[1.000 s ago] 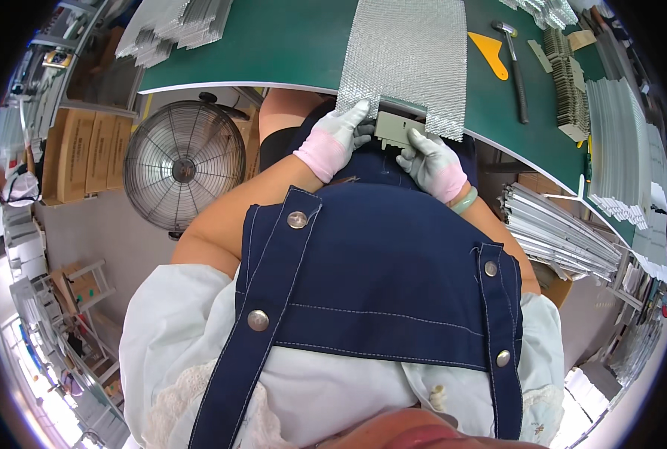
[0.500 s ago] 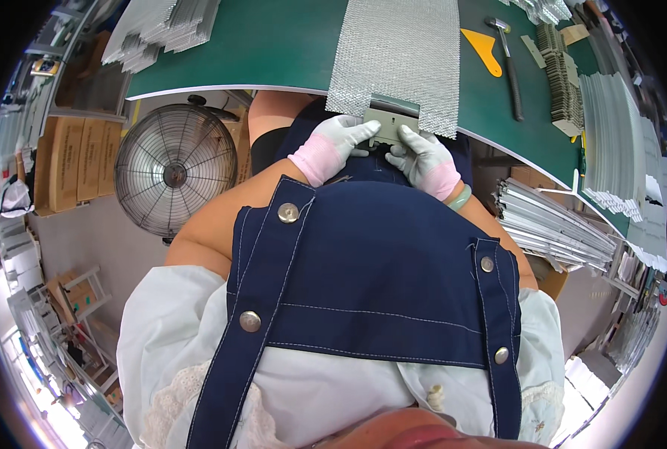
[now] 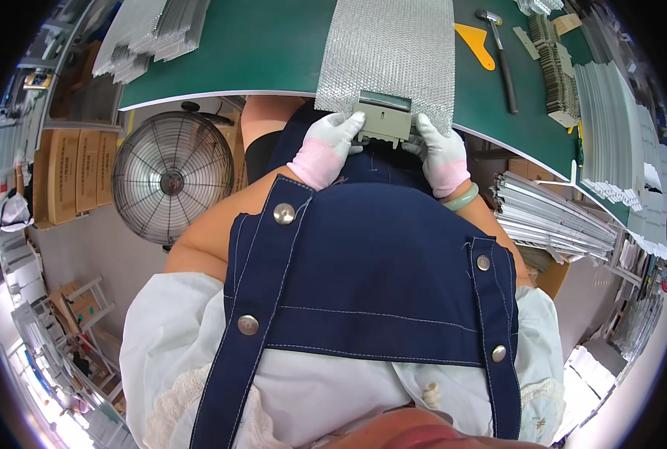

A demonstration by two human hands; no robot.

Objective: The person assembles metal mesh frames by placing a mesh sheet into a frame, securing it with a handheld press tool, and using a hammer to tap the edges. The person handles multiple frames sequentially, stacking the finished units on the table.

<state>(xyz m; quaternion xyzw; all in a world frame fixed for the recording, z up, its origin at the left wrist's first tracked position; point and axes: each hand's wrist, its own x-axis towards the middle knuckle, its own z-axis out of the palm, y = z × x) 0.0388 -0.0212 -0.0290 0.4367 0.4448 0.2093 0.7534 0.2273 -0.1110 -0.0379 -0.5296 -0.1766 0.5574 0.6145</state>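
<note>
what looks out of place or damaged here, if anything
Nothing looks spilled or plainly damaged. One grey-green strip lies loose and slanted beside the row of similarly coloured pieces, so it looks slightly out of place.

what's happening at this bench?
A person in pale gloves has both hands at a grey-green plastic piece at the near edge of a silvery mesh sheet. The left hand grips the piece's left end; the right hand is at its right end, its exact grip unclear. The sheet lies across the green table. To its right lie a yellow scraper and a hammer.
</note>
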